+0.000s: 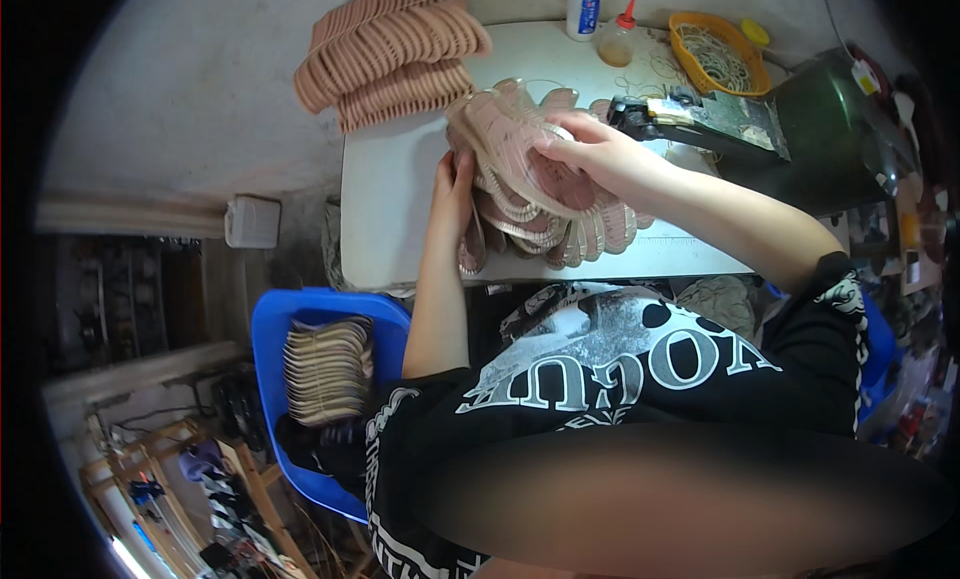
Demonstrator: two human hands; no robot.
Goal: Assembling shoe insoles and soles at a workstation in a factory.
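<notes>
A pile of pink insoles (530,169) with pale, stitched-looking edges lies on the white table in front of me. At the pile's left side, my left hand (454,191) is closed around the edges of the insoles, its thumb side partly hidden. My right hand (590,149) grips an upper insole from the right, with thumb and fingers over its edge. Several more insoles fan out beneath, toward the table's near edge. How many each hand holds cannot be made out.
Stacked pink insoles (395,49) stand at the back left of the white table (385,224). Behind are a white bottle (583,9), a red-tipped glue bottle (617,41) and a yellow basket (722,54) of cords. A dark green machine (825,129) stands right; a blue bin (268,324) with bundled insoles sits left.
</notes>
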